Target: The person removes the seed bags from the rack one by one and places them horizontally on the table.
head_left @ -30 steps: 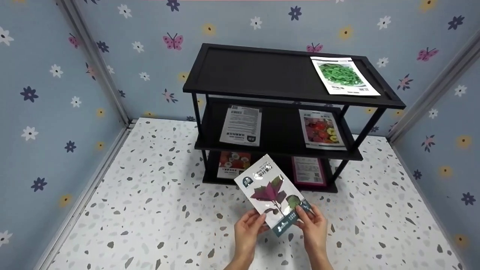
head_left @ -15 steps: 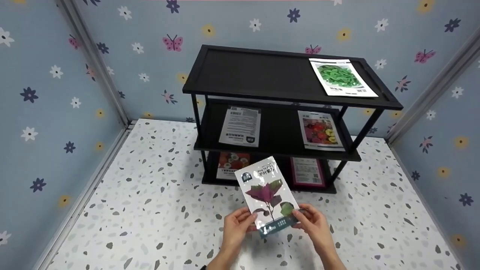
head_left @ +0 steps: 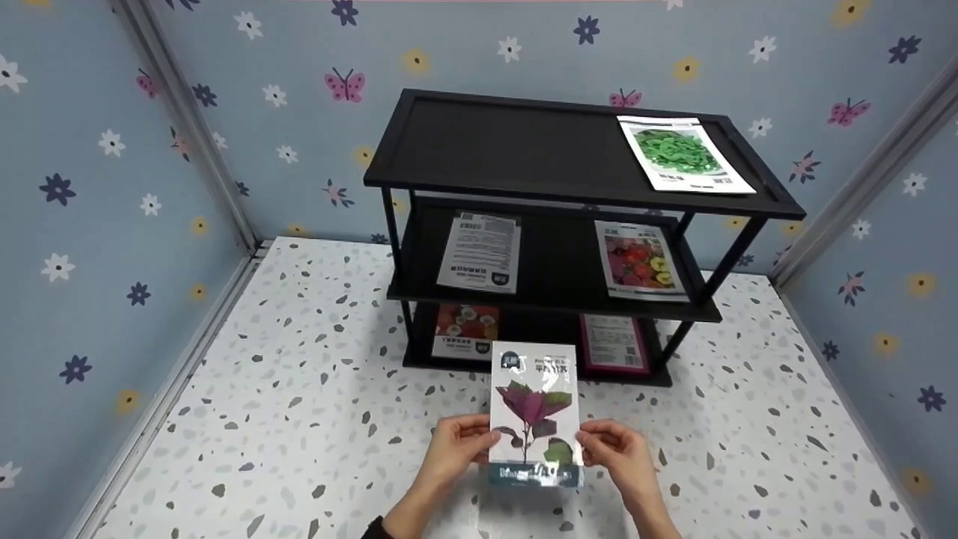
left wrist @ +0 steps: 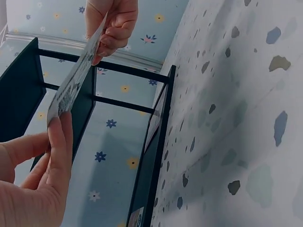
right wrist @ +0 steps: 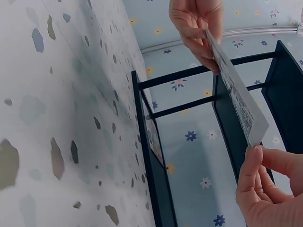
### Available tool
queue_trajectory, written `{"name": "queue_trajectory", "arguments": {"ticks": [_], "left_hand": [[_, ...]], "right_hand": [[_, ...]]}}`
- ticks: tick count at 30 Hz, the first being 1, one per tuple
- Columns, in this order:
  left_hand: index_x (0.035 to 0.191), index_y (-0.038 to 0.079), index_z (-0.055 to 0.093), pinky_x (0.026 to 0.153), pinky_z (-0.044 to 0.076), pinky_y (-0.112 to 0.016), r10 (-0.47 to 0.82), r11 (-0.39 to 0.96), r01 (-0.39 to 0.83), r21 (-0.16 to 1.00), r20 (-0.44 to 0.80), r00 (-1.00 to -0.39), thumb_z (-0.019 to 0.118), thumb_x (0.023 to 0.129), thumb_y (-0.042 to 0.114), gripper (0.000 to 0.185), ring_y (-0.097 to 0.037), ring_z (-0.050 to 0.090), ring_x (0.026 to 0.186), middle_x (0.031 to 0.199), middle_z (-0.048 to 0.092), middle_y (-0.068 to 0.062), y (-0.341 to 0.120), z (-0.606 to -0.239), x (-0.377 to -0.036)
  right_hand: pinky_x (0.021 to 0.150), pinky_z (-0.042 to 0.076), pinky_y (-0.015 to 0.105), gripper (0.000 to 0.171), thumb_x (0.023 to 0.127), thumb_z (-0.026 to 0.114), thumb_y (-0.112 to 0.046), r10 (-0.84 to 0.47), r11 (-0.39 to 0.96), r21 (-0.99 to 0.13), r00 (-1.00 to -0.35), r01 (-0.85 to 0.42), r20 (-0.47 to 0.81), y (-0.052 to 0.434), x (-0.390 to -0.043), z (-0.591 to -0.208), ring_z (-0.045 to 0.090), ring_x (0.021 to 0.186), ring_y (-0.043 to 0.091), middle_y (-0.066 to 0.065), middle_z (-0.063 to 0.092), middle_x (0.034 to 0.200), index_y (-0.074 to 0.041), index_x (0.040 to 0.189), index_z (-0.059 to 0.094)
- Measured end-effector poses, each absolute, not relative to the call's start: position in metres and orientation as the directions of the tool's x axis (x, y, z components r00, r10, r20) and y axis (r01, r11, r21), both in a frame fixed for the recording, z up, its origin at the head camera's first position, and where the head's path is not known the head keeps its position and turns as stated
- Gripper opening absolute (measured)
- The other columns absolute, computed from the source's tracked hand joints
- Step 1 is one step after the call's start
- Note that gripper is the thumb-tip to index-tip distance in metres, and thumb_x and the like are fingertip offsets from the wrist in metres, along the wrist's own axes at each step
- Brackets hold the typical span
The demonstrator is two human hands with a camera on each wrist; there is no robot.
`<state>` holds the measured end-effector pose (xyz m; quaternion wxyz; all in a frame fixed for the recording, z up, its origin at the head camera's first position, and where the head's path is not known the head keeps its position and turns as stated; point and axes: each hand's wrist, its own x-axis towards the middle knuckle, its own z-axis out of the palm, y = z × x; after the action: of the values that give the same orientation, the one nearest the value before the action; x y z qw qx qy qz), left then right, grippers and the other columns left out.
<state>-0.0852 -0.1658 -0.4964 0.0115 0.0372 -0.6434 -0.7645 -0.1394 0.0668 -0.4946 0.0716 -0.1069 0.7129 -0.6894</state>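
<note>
Head view: flowered walls (head_left: 479,64) border speckled surface (head_left: 322,419) below a packet (head_left: 534,415).

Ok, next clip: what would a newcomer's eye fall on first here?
Probably the purple-plant packet, pinched at its side edges by the left hand and right hand in front of the black rack. Next, likely the bright green-leaf packet at the right end of the rack's top tier. Behind stands a blue wall with flowers and butterflies.
</note>
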Motion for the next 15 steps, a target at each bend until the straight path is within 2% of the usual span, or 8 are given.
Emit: {"name": "queue_trajectory", "arguments": {"ticks": [6, 10, 15], "left_hand": [[0.093, -0.013, 0.061, 0.050, 0.051, -0.024, -0.263, 0.049, 0.048, 0.998, 0.059, -0.963, 0.067, 0.076, 0.001, 0.023, -0.019, 0.061, 0.061, 0.079, 0.063, -0.018, -0.171, -0.502, -0.081], [0.091, -0.011, 0.063, 0.053, 0.051, -0.021, -0.340, 0.169, 0.021, 0.985, 0.078, -0.937, 0.069, 0.074, 0.002, 0.022, -0.020, 0.063, 0.064, 0.078, 0.064, -0.017, -0.183, -0.507, -0.076], [0.090, -0.010, 0.063, 0.056, 0.051, -0.020, -0.385, 0.281, -0.060, 0.958, 0.054, -0.921, 0.069, 0.073, -0.001, 0.021, -0.019, 0.062, 0.064, 0.077, 0.064, -0.016, -0.208, -0.515, -0.066]], "right_hand": [[0.054, 0.053, 0.027, 0.020, 0.078, 0.064, 0.001, -0.238, 0.091, -0.996, -0.971, 0.014, -0.036, 0.051, -0.137, -0.498, 0.058, 0.056, 0.012, 0.019, 0.063, 0.075, 0.017, 0.089, 0.057], [0.057, 0.054, 0.031, 0.019, 0.078, 0.063, 0.002, -0.278, 0.091, -0.995, -0.958, 0.043, -0.067, 0.034, -0.137, -0.507, 0.060, 0.057, 0.013, 0.024, 0.062, 0.078, 0.017, 0.089, 0.058], [0.057, 0.053, 0.031, 0.016, 0.078, 0.064, 0.002, -0.358, 0.117, -0.993, -0.932, 0.011, -0.053, 0.007, -0.135, -0.520, 0.061, 0.058, 0.016, 0.022, 0.062, 0.075, 0.014, 0.087, 0.059]]}}
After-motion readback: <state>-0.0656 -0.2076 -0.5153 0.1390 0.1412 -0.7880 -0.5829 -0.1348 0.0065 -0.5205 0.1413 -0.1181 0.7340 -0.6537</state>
